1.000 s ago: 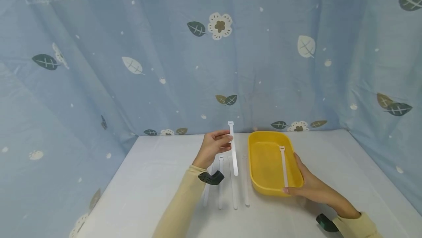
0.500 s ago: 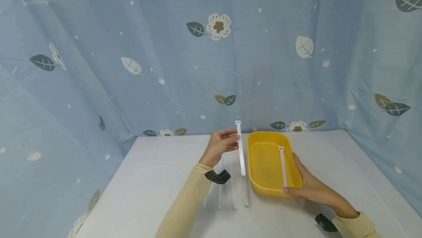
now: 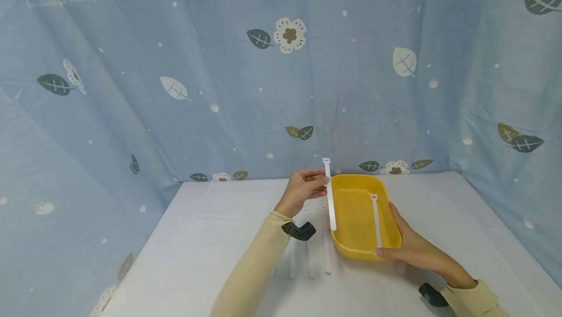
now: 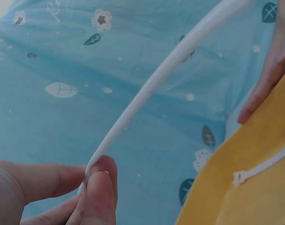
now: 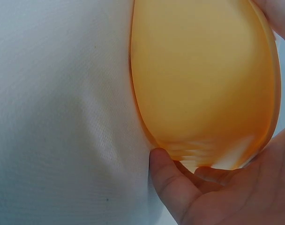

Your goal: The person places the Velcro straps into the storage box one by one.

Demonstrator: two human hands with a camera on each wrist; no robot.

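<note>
Between thumb and fingers, my left hand (image 3: 302, 192) pinches a white strap-type cable tie (image 3: 331, 205) with a slotted head. The tie hangs nearly upright, head up, its lower part overlapping the left rim of a yellow plastic tray (image 3: 353, 219) in the head view. My right hand (image 3: 410, 244) grips the tray at its right side and near corner, the thumb over the front rim. One more white cable tie (image 3: 376, 219) lies inside the tray along the right, its slotted end (image 4: 238, 177) also showing in the left wrist view.
Several white cable ties (image 3: 327, 253) lie side by side on the white table (image 3: 210, 248), left of the tray, partly hidden by my left forearm. A blue patterned curtain (image 3: 246, 97) hangs behind and beside the table. Dark camera bands (image 3: 299, 230) sit on both wrists.
My left hand has moved right with the cable tie, from above the ties on the table to the tray's left rim. The right hand and the tray have stayed about where they were.
</note>
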